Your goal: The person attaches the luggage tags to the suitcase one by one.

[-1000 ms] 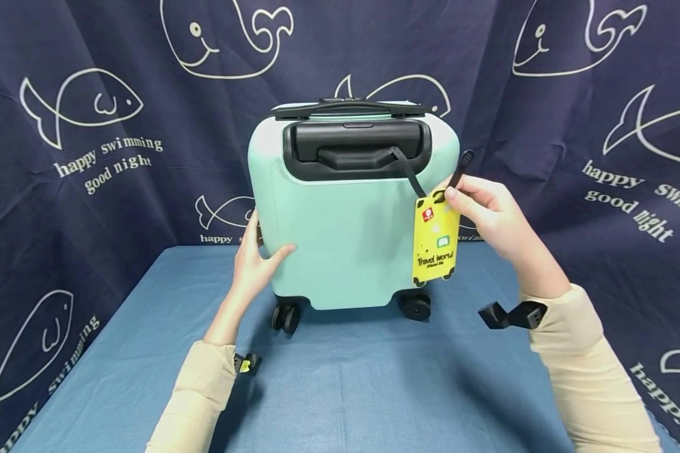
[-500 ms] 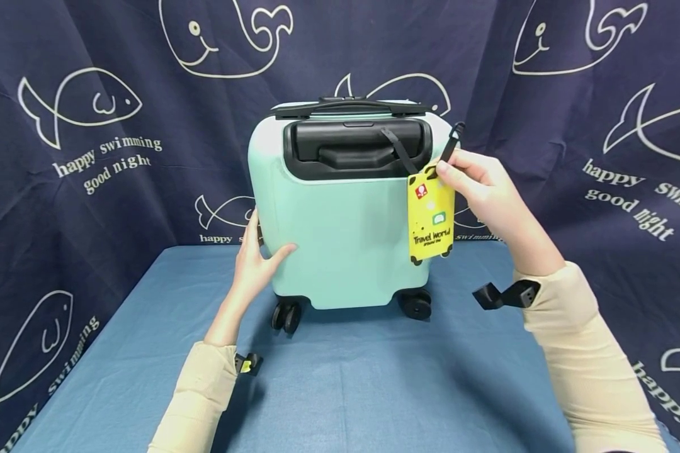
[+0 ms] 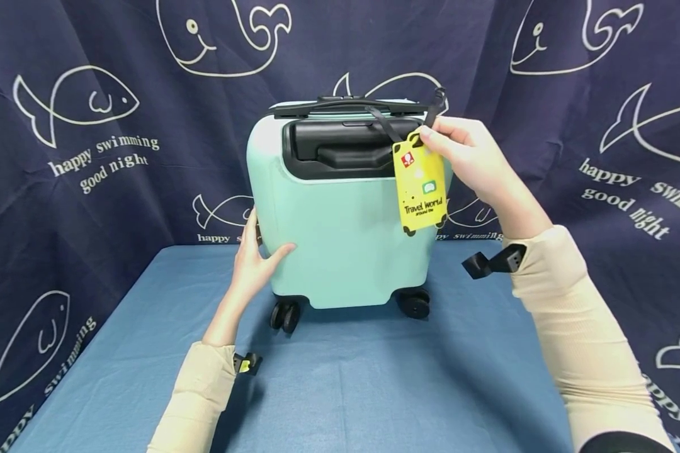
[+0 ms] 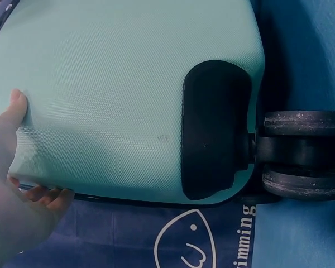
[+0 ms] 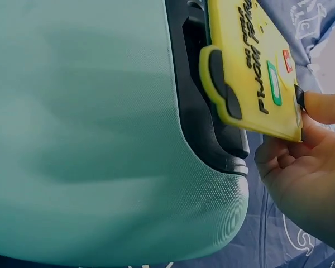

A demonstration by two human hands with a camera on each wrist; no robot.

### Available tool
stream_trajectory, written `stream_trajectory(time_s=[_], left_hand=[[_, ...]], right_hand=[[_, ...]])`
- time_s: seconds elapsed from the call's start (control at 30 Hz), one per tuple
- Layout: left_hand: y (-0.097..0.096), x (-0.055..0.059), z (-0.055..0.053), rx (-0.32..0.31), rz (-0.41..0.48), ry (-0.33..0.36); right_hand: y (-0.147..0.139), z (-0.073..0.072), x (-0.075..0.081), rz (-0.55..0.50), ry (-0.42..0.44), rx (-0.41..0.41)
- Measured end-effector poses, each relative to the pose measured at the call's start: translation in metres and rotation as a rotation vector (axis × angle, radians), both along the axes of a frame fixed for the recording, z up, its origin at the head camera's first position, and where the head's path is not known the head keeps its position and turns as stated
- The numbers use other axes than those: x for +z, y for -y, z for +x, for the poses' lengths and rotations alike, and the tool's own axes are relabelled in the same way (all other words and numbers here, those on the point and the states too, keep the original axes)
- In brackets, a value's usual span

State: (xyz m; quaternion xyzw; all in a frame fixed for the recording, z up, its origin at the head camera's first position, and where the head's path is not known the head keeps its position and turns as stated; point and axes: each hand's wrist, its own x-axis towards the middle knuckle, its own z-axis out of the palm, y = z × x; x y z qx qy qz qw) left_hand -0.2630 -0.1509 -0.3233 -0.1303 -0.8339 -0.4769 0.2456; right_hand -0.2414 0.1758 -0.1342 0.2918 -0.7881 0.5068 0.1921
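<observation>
A mint-green suitcase (image 3: 345, 245) stands upright on its black wheels (image 3: 286, 316). My left hand (image 3: 252, 261) holds its left side, thumb on the front face and the other fingers around the edge. In the left wrist view the same grip shows low on the shell (image 4: 111, 111). My right hand (image 3: 470, 154) pinches a yellow luggage tag (image 3: 420, 185) at its top, in front of the suitcase's upper right. The tag's black strap (image 3: 384, 123) is unfastened, its two ends sticking up near the black top handle (image 3: 348, 107). The right wrist view shows the thumb on the tag's top end.
The suitcase rests on a blue cloth-covered table (image 3: 340, 377). Behind hangs a dark blue curtain (image 3: 204, 157) printed with white whales, fish and lettering. A recessed black pull handle (image 3: 354, 154) lies behind the tag.
My right hand has raised the luggage tag and moved it slightly left, so its strap ends now reach the top handle's height. The left hand and suitcase have stayed in place.
</observation>
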Motion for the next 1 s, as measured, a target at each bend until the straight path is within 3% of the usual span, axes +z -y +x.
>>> stream_trajectory(time_s=[0.33,0.7,1.0], left_hand=[[0.0,0.001,0.001,-0.003,0.0,0.009],[0.0,-0.001,0.001,-0.011,0.003,-0.004],[0.0,0.0,0.002,-0.016,0.011,-0.015]], right_hand=[[0.013,-0.01,0.02,0.066,0.1,-0.097],[0.016,-0.019,0.041,0.114,0.215,-0.109],[0.014,-0.028,0.054,0.267,0.257,-0.107]])
